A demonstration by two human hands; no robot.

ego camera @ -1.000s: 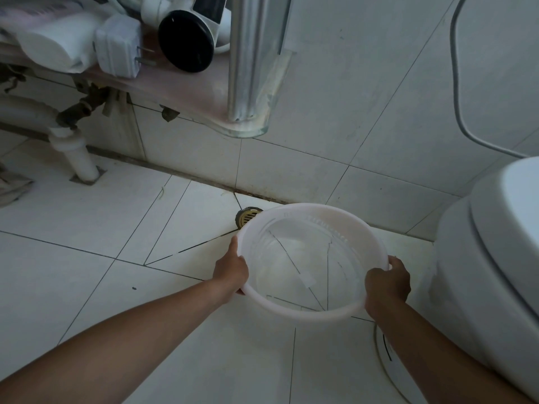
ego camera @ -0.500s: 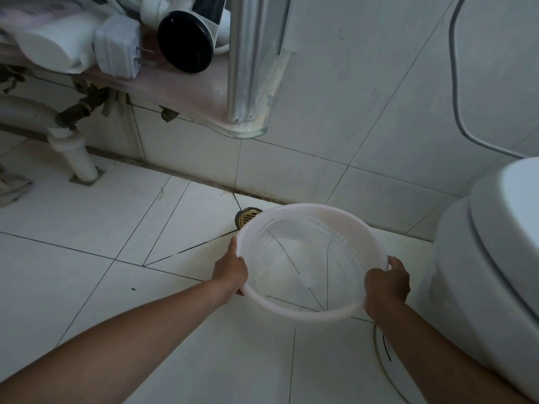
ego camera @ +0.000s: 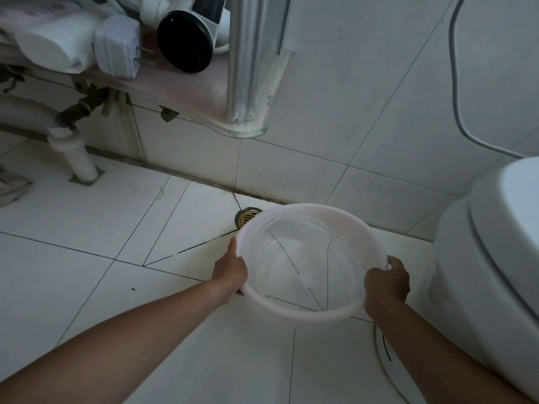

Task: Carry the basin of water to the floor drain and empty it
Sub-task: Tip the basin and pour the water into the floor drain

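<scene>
Spillage beside the floor drain (ego camera: 247, 217) is risked if the basin (ego camera: 309, 207), rim gripped by curled left hand (ego camera: 230, 270) and right hand (ego camera: 386, 282), is tipped unevenly.

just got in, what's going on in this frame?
A person holds a white basin by its rim with both hands: left hand on the left edge, right hand on the right, each grip curled over the rim. It hangs roughly level above the bathroom floor, apparently with clear water inside. The brass floor drain sits just past its far-left edge. Nothing is poured yet.
</scene>
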